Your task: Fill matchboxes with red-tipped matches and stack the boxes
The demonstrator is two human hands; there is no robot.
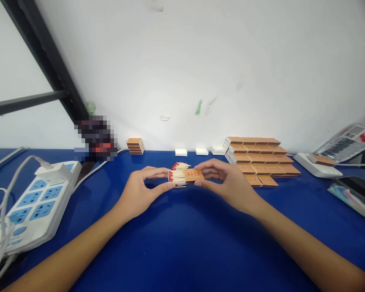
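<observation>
Between my two hands is a matchbox (pixel 194 175), with its white inner tray pulled partway out to the left. Red-tipped matches (pixel 177 175) lie in the exposed tray. My left hand (pixel 144 188) pinches the tray's left end between thumb and fingers. Around the brown sleeve's right end, my right hand (pixel 228 182) is closed with thumb in front and fingers behind. More loose matches (pixel 181 165) lie just behind the box, and a bit of matchstick shows beneath its front edge.
Brown matchboxes (pixel 261 158) are stacked in stepped rows at the right by the wall. A small stack (pixel 135 146) stands back left. White trays (pixel 181 152) line the wall between. A power strip (pixel 38 202) with cables lies left; a white device (pixel 318 165) lies right.
</observation>
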